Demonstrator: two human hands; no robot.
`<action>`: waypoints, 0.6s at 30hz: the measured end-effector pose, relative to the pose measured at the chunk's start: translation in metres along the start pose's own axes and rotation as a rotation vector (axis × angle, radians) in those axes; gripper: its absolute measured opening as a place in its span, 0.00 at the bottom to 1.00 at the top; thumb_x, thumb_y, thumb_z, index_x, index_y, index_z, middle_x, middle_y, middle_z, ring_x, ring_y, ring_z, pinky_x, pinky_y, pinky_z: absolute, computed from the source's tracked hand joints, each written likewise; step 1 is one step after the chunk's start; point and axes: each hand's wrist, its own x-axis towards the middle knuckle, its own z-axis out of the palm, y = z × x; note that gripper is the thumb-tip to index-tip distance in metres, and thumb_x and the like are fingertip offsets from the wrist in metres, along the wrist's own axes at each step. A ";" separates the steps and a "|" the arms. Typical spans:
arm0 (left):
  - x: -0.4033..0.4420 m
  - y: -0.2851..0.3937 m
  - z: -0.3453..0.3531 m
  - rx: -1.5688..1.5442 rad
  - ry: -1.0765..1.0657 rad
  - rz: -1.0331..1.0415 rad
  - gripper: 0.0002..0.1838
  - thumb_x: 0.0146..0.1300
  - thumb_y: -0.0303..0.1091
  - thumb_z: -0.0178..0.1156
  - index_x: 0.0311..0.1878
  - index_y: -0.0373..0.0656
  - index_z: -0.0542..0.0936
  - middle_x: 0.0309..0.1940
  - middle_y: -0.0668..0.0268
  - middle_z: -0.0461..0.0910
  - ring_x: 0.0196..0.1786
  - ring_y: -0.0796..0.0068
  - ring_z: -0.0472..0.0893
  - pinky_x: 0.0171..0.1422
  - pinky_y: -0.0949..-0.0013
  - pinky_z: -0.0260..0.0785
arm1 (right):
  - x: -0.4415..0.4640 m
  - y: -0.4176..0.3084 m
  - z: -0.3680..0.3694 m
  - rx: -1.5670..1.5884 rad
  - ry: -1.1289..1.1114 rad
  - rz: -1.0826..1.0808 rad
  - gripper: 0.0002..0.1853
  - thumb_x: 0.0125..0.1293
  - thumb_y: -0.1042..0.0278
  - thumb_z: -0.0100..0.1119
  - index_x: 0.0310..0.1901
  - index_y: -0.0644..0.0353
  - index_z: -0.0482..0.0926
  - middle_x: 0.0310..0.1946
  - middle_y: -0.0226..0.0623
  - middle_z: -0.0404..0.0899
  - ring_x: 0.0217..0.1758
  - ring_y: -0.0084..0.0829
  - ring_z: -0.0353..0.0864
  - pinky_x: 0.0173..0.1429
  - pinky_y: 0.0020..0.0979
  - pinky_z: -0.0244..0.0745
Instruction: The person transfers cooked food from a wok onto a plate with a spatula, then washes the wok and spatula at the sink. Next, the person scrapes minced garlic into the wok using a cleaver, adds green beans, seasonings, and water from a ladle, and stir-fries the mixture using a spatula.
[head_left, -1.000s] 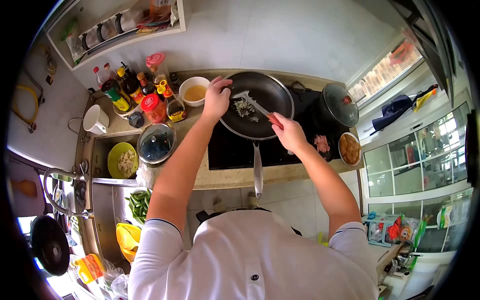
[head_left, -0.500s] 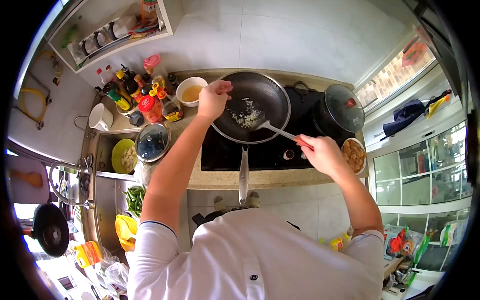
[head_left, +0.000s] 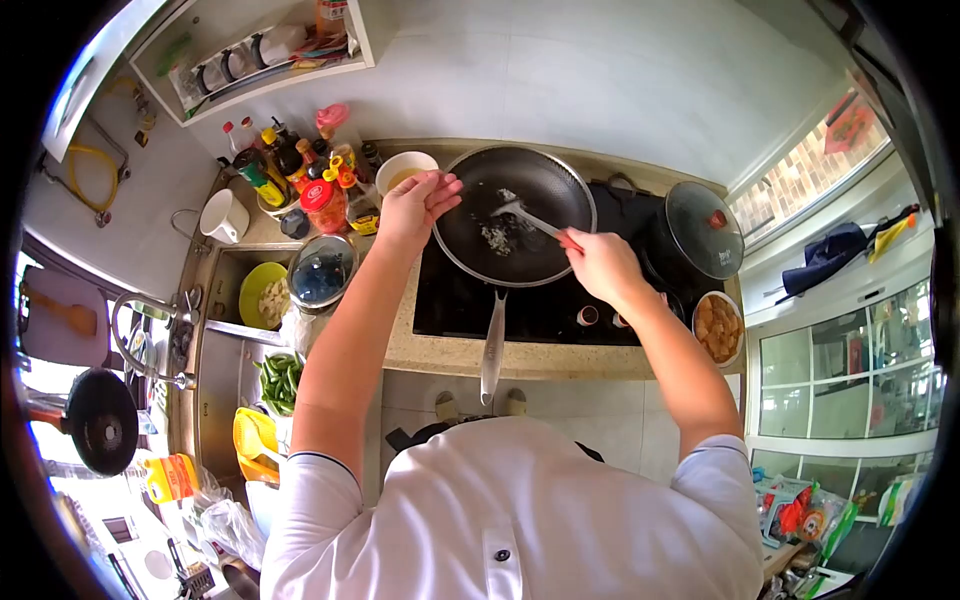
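My right hand [head_left: 605,268] is closed round the red handle of a spatula [head_left: 537,222], whose metal blade rests inside a dark frying pan [head_left: 565,240]. Small white chopped bits [head_left: 496,238], perhaps garlic, lie scattered over the pan's bottom. At the pan's left rim hovers my left hand [head_left: 420,208], its fingers loosely bent and a little apart, with nothing visible in them. Just behind that hand stands a white bowl [head_left: 408,160] with pale yellowish liquid, partly hidden by the fingers. The pan's metal handle [head_left: 493,350] points toward me, untouched.
Right of the pan, a lidded black pot [head_left: 695,235] sits on the black cooktop [head_left: 470,310], near a bowl of light-brown pieces [head_left: 718,328]. Sauce bottles [head_left: 290,160] crowd the left back corner. A glass lid [head_left: 322,272] lies beside the sink [head_left: 215,300]; green peppers [head_left: 280,382] are nearer me.
The spatula blade has moved up and left across the pan, and the white bits are spread differently. My left hand's pinched fingers have loosened and lowered slightly. The camera view has shifted a little.
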 end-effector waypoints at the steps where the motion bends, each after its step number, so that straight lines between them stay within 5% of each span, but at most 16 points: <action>1: -0.003 0.005 0.003 -0.141 -0.028 -0.076 0.11 0.75 0.27 0.52 0.52 0.28 0.76 0.51 0.52 0.83 0.55 0.57 0.84 0.62 0.53 0.79 | -0.003 0.005 -0.007 0.044 0.001 0.001 0.15 0.66 0.63 0.61 0.52 0.54 0.85 0.30 0.48 0.85 0.34 0.50 0.86 0.41 0.45 0.81; 3: -0.002 0.001 0.004 -0.117 -0.048 -0.077 0.15 0.76 0.30 0.50 0.57 0.27 0.73 0.52 0.51 0.83 0.56 0.61 0.83 0.65 0.59 0.75 | 0.000 0.002 -0.015 0.016 0.013 0.046 0.14 0.67 0.63 0.60 0.51 0.54 0.85 0.31 0.48 0.85 0.34 0.50 0.86 0.40 0.45 0.81; 6: 0.018 -0.019 -0.001 0.642 -0.167 0.265 0.17 0.75 0.34 0.53 0.55 0.28 0.78 0.48 0.54 0.87 0.53 0.71 0.83 0.58 0.72 0.71 | 0.020 -0.004 -0.005 -0.028 0.010 0.090 0.15 0.66 0.64 0.62 0.54 0.54 0.84 0.36 0.51 0.84 0.39 0.53 0.84 0.42 0.46 0.80; 9: -0.015 -0.001 0.017 1.025 -0.166 0.355 0.17 0.74 0.36 0.55 0.53 0.31 0.81 0.44 0.54 0.87 0.51 0.70 0.84 0.56 0.69 0.72 | 0.013 -0.007 -0.007 -0.068 -0.009 0.111 0.15 0.67 0.64 0.61 0.54 0.54 0.84 0.36 0.52 0.84 0.39 0.54 0.84 0.42 0.46 0.80; 14: -0.073 -0.001 -0.030 0.993 -0.163 0.509 0.16 0.71 0.36 0.60 0.53 0.33 0.82 0.46 0.54 0.86 0.50 0.67 0.84 0.52 0.66 0.74 | -0.039 -0.022 -0.066 0.035 -0.136 0.153 0.12 0.68 0.65 0.59 0.50 0.55 0.85 0.31 0.51 0.84 0.31 0.48 0.85 0.38 0.42 0.79; 18: -0.128 -0.001 -0.079 1.014 -0.066 0.299 0.15 0.70 0.35 0.61 0.53 0.35 0.83 0.48 0.55 0.86 0.53 0.68 0.84 0.54 0.68 0.73 | -0.049 -0.018 -0.073 0.152 -0.188 0.116 0.12 0.68 0.66 0.60 0.51 0.55 0.86 0.33 0.47 0.86 0.34 0.48 0.86 0.40 0.40 0.79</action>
